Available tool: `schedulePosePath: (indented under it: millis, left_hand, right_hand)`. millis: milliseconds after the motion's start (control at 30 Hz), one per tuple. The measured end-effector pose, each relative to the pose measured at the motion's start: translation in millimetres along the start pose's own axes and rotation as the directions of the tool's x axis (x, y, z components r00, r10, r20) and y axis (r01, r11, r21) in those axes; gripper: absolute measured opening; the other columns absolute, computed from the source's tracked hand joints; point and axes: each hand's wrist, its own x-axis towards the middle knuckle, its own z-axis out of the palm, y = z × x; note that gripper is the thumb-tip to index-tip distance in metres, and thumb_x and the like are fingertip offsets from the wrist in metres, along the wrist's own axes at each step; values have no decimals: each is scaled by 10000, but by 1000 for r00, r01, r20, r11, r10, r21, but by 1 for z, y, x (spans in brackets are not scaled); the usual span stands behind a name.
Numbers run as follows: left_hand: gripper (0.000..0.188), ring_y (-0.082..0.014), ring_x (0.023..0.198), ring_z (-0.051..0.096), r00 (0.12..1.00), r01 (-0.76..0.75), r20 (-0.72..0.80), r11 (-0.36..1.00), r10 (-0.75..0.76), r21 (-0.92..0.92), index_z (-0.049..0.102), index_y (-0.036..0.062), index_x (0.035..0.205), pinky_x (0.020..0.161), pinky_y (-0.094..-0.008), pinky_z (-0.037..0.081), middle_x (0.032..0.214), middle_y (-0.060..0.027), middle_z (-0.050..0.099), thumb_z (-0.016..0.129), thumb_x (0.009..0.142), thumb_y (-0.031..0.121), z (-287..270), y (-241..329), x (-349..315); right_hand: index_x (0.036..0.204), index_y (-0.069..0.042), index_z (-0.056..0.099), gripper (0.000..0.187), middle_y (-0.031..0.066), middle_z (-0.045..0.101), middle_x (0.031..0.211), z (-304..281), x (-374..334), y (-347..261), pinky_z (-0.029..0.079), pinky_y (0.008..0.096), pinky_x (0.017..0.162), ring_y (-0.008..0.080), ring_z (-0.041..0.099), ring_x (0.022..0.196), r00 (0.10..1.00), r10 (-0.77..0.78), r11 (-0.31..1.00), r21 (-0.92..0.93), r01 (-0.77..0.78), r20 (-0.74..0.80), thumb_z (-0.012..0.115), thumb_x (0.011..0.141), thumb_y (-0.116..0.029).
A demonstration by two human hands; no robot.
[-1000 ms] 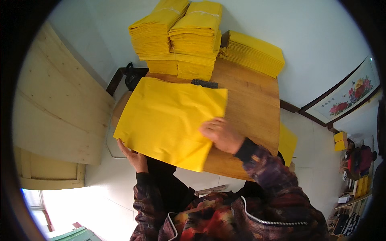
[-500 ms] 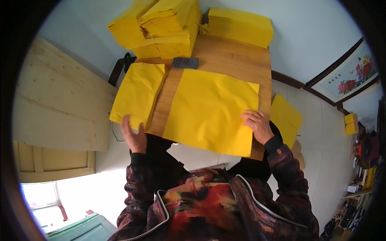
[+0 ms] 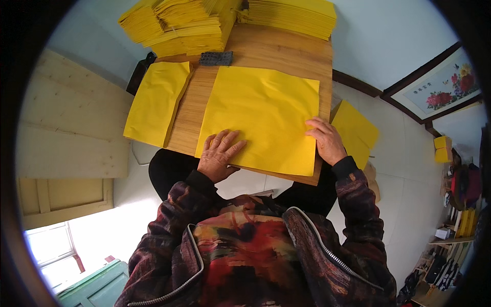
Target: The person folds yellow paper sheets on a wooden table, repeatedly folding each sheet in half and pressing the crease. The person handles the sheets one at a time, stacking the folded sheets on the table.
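Yellow sheet (image 3: 261,112) lay flat on the table (image 3: 294,51), by its near edge! Left hand (image 3: 217,156) on top, fingers loosely spread, clutching nothing; right hand (image 3: 327,140), fingers half-curled at the sheet's right edge, grip impossible to tell. One uneven pull could've creased it.

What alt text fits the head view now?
A person's left hand rests on the near edge of a yellow sheet, right hand at its right edge, atop a wooden table; a yellow pile lies left, yellow stacks behind.
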Motion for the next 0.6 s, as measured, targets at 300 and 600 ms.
schedulePosePath:
  millis: [300,600]
  left_hand:
    - [670,-293,1324,380,999,25,-39,1000,-26,-13,519,273,1302,1051,-504,308,1408,-51,430,793,693,327,3,10,-3]
    - [521,-316,1268,416,997,-12,-80,1000,10,-25,597,226,1193,1026,-476,348,1249,-74,495,754,696,216,3,12,-11]
  right_hand:
    - [968,-19,632,207,109,594,1112,-17,-12,-94,460,404,872,326,568,1033,992,59,993,106,-46,-115,649,768,-69]
    - [1045,-38,613,303,103,556,1178,40,-25,-141,445,427,905,306,532,1107,999,3,998,-61,-5,-35,680,756,-101]
